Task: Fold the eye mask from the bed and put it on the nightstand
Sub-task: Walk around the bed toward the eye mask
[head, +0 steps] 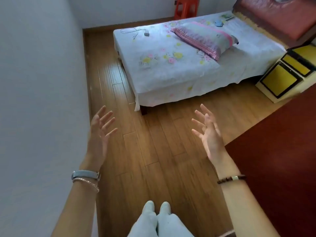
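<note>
Head camera looks down over a person standing on a wooden floor [153, 142], feet together in pale trousers and light shoes. Both arms are stretched forward — the left hand [100, 132] and the right hand [209, 134] are held up in the air with palms turned inward, fingers spread wide and loose, grasping nothing. A grey watch band [85, 174] and a thin pink bracelet sit on the left wrist; a dark beaded bracelet [231, 179] circles the right. Well ahead of the hands stands the bed [171, 74], covered by a white sheet with pastel flowers. A striped pink and grey pillow [203, 39] lies across it. Beyond the pillow, close to the reddish headboard [280, 19], rests a small blue thing that looks like the eye mask [218, 23] — too small to make out its shape. Nearer the foot of the bed lies a small charger with a thin cable [136, 32]. Just beside the bed's head end stands the yellow-fronted nightstand [283, 77]. An orange stool [186, 7] sits by the far wall.
</note>
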`<state>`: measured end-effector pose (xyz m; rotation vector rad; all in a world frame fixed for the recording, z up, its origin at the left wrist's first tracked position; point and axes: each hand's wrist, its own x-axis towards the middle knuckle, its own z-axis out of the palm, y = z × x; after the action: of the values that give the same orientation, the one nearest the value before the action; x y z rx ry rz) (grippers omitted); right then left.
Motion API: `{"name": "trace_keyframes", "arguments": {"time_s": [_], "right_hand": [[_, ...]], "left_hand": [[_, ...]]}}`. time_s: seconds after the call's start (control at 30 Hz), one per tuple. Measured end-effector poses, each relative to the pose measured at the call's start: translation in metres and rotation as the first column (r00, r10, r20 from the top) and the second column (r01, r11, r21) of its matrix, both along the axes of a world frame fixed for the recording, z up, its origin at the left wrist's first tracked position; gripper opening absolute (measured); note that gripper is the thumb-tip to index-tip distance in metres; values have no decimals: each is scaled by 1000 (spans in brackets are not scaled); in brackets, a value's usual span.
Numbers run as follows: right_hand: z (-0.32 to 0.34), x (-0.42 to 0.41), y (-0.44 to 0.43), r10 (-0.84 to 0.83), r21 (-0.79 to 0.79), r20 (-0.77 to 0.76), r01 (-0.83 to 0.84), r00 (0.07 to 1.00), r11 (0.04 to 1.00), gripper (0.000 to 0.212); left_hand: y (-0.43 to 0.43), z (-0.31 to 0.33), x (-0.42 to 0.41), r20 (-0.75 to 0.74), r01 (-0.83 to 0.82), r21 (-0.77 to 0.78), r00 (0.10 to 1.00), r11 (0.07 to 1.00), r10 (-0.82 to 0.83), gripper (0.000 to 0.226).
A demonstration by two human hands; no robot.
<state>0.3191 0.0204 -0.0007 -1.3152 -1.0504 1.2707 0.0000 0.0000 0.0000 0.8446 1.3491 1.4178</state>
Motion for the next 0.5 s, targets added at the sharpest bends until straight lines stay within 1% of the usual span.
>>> {"name": "trace_keyframes", "arguments": {"time_s": [0.13,0.3,0.5], "right_hand": [[-3,-4,4,40,-30,-17,-41,999,999,43],[-12,-10,21,100,-18,8,-100,995,995,40],[-15,-42,47,194,-33,9,-194,981,980,40]], "left_hand": [[-5,-4,-2,8,-33,-18,999,999,33,60],[-6,-11,-7,11,-86,-7,996,996,86,60],[-2,-7,-26,-11,-151,-2,988,988,151,60]]}}
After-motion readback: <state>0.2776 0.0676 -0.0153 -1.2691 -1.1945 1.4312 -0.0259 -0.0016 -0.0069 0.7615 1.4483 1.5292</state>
